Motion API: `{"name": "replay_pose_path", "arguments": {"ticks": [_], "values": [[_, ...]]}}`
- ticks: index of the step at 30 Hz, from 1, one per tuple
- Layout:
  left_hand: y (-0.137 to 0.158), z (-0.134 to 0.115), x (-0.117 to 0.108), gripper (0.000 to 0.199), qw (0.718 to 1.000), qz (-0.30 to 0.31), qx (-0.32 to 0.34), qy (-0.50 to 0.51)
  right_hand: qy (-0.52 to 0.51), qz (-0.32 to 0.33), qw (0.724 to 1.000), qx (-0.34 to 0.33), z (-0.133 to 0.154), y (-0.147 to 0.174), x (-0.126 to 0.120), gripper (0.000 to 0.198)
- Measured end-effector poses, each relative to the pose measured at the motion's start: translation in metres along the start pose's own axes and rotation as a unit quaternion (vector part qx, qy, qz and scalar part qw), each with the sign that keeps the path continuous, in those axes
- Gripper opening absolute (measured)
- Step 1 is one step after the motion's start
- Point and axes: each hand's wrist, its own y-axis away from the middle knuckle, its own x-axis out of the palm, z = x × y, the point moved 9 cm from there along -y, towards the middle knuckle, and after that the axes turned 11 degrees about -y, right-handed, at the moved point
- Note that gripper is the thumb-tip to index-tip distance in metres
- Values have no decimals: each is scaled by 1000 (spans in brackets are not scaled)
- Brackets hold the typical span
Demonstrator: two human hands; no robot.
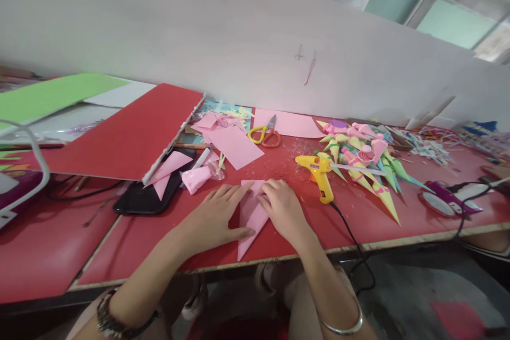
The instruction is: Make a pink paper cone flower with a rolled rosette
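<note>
A folded piece of pink paper [252, 212] lies on the red tabletop near its front edge, narrowing to a point toward me. My left hand [221, 215] rests flat along its left side, fingers stretched out and thumb apart on the paper. On the upper right part of the sheet, my right hand [282, 210] has its fingers curled and pressed together at the paper's edge. Its fingertips partly hide that edge. Just right of my right hand lies a yellow hot glue gun [321, 175] with a clear glue stick in its back.
Scissors [266, 137] and loose pink sheets [237, 146] lie behind my hands. A black tray [139, 199] sits left, below a slanted red board [139, 127]. Several finished paper cones [384, 202] are piled right. The glue gun's cord [350, 228] hangs over the table edge.
</note>
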Motion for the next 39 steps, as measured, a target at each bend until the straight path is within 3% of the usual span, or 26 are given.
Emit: {"name": "replay_pose_path", "arguments": {"ticks": [26, 39], "values": [[5, -4, 2, 65, 998, -45, 46, -13, 85, 3, 996, 16, 1, -1, 7, 7], [26, -6, 4, 49, 993, -91, 41, -60, 100, -4, 995, 5, 2, -1, 8, 11]]}}
